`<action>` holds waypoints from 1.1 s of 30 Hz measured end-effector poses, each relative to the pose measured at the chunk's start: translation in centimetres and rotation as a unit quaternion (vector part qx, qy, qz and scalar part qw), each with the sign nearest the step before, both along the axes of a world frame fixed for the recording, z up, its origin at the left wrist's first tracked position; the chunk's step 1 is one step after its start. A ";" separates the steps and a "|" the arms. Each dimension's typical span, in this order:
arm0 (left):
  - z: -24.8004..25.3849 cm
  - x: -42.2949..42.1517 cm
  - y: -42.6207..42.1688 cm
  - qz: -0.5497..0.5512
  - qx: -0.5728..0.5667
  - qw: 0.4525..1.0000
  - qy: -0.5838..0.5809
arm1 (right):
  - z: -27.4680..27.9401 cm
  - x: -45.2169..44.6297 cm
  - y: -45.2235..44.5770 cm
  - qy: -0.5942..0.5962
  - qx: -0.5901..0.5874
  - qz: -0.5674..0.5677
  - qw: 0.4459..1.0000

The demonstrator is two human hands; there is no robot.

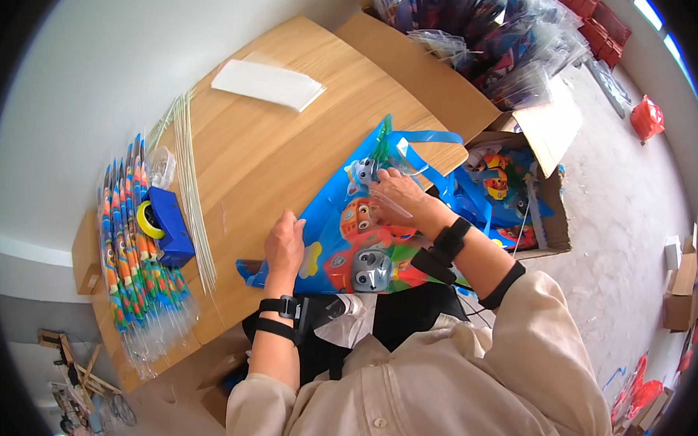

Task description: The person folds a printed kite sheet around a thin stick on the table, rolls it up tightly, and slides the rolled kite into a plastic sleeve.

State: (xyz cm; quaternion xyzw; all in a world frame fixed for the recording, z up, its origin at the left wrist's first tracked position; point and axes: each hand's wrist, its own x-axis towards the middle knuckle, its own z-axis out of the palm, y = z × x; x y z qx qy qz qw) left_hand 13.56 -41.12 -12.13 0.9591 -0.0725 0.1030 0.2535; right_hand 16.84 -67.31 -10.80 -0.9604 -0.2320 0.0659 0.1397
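Beige shirt (404,392), hands (284,242) (399,197) at kite (335,206), tape dispenser (171,227), sticks (192,188)

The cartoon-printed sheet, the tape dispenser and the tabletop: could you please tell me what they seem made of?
The printed sheet looks like thin, glossy plastic film, given its shiny highlights. The tape dispenser is probably hard plastic, with a smooth, evenly blue body. The tabletop shows pale wood grain, but could be solid wood or laminate.

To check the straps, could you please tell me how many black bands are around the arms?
4: on the left arm, a wrist band and a second band behind it; on the right arm, a forward band and a rear band. Sleeves may hide more.
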 end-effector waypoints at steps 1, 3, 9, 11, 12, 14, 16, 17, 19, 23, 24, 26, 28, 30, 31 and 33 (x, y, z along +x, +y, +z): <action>-0.2 0.0 0.3 -0.007 -0.002 1.000 -0.005 | 1.1 -0.5 -0.1 -0.011 0.013 -0.002 1.000; -0.6 0.2 0.6 0.023 -0.023 0.999 0.034 | 1.4 -1.4 0.2 -0.178 0.006 0.014 0.984; 0.6 1.1 3.0 0.044 -0.248 0.967 0.032 | 10.4 -8.9 4.0 0.385 0.147 0.193 0.891; 2.6 1.0 3.9 0.023 -0.331 0.943 0.033 | 6.7 -10.2 4.8 0.364 0.143 0.208 0.897; 4.1 0.7 4.0 0.004 -0.413 0.910 0.036 | 4.3 -10.9 5.5 0.344 0.135 0.223 0.902; 8.6 -0.7 4.0 -0.013 -0.408 0.913 0.022 | 0.8 -11.4 6.4 0.485 0.383 0.094 0.781; 12.7 -2.7 4.4 -0.020 -0.196 0.980 -0.006 | -1.8 -11.0 7.2 0.580 0.641 -0.068 0.498; 14.0 -3.6 4.0 -0.034 -0.207 0.977 -0.020 | -1.2 -10.8 7.5 0.585 0.665 -0.096 0.455; 15.8 -5.0 3.1 -0.055 -0.220 0.973 -0.037 | -1.5 -10.4 8.9 0.622 0.676 -0.137 0.370; 18.4 -6.3 2.8 -0.088 -0.287 0.952 -0.063 | -0.8 -9.3 10.4 0.513 0.819 -0.064 0.248; 18.9 -6.3 3.0 -0.094 -0.301 0.946 -0.072 | -0.4 -8.7 10.2 0.449 0.866 -0.052 0.213; 20.5 -6.1 3.9 -0.063 -0.362 0.927 -0.078 | 0.6 -6.9 8.4 0.389 0.906 0.010 0.165; 22.1 -5.6 3.8 -0.010 -0.410 0.902 -0.136 | 3.1 -5.6 5.2 0.317 0.925 0.046 0.205; 22.7 -4.7 4.8 -0.013 -0.409 0.905 -0.119 | 4.1 -3.8 2.3 0.249 0.932 0.112 0.239; 22.9 -4.1 5.5 -0.016 -0.410 0.906 -0.100 | 5.5 -4.0 0.7 0.230 0.932 0.132 0.249; 21.0 -1.8 8.1 -0.018 -0.405 0.907 -0.112 | 9.0 -4.3 -1.2 0.151 0.940 0.038 0.303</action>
